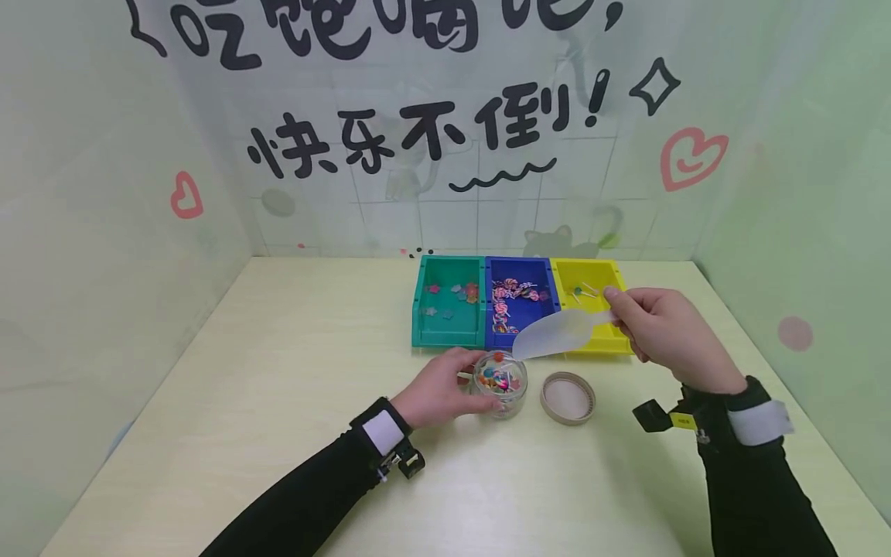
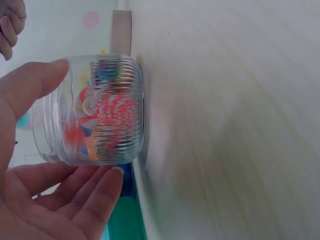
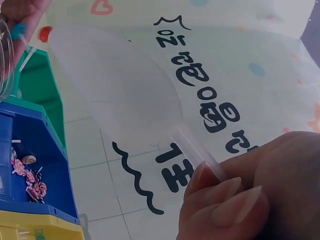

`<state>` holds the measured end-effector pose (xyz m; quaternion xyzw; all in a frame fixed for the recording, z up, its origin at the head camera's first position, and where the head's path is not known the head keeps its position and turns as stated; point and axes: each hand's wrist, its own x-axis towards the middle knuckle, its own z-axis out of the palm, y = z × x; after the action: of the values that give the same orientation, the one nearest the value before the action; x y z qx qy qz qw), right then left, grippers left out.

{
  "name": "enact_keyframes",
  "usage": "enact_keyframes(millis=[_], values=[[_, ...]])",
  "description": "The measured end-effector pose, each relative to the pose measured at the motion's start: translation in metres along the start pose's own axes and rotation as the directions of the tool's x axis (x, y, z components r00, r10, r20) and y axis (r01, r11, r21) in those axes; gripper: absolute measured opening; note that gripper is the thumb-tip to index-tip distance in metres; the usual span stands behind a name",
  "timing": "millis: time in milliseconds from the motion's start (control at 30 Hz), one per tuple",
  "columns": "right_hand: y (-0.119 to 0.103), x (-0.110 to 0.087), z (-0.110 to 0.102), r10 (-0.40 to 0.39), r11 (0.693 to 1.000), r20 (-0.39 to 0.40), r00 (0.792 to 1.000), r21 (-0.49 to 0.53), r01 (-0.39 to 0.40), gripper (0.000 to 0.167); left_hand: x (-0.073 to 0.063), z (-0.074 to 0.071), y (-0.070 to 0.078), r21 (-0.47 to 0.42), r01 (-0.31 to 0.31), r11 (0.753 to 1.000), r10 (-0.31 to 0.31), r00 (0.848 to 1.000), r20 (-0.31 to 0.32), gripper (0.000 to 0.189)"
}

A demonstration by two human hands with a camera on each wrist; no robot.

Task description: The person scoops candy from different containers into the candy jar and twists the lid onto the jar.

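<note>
My left hand (image 1: 438,391) grips a clear glass jar (image 1: 513,405) standing on the table, thumb on its near side and fingers on the far side. In the left wrist view, colourful candy charms (image 2: 87,112) show through the ribbed glass. My right hand (image 1: 668,333) pinches the thin handle of a translucent white scoop (image 1: 557,333). The scoop tilts down to the left, its tip right by the jar's mouth. A small red piece (image 3: 45,34) shows just at the scoop's tip in the right wrist view.
Behind the jar stand joined bins: a green one (image 1: 448,333) with star-like pieces, a blue one (image 1: 525,316) with lollipop charms, and a yellow one (image 1: 605,338) with a few small sticks. A round lid (image 1: 567,402) lies right of the jar. A printed curtain (image 1: 418,224) hangs behind.
</note>
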<state>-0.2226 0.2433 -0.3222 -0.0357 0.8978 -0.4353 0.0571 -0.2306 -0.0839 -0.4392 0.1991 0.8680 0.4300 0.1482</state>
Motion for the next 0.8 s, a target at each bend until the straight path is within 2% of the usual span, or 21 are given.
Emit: enact_keyframes(millis=[233, 500, 800], values=[[0.002, 0.001, 0.0, 0.003, 1.0, -0.013, 1.0, -0.013, -0.004, 0.053, 0.001, 0.001, -0.001, 0.004, -0.024, 1.0, 0.024, 1.0, -0.013, 0.077], [0.003, 0.002, -0.001, 0.006, 1.0, -0.02, 1.0, -0.006, -0.007, 0.054, 0.0, 0.002, -0.002, -0.034, -0.028, 0.999, 0.028, 0.999, -0.017, 0.075], [0.019, 0.016, -0.004, 0.045, 0.991, 0.013, 0.999, 0.122, -0.047, 0.05, 0.0, 0.003, -0.002, -0.047, -0.008, 0.999, 0.008, 1.0, -0.011, 0.076]])
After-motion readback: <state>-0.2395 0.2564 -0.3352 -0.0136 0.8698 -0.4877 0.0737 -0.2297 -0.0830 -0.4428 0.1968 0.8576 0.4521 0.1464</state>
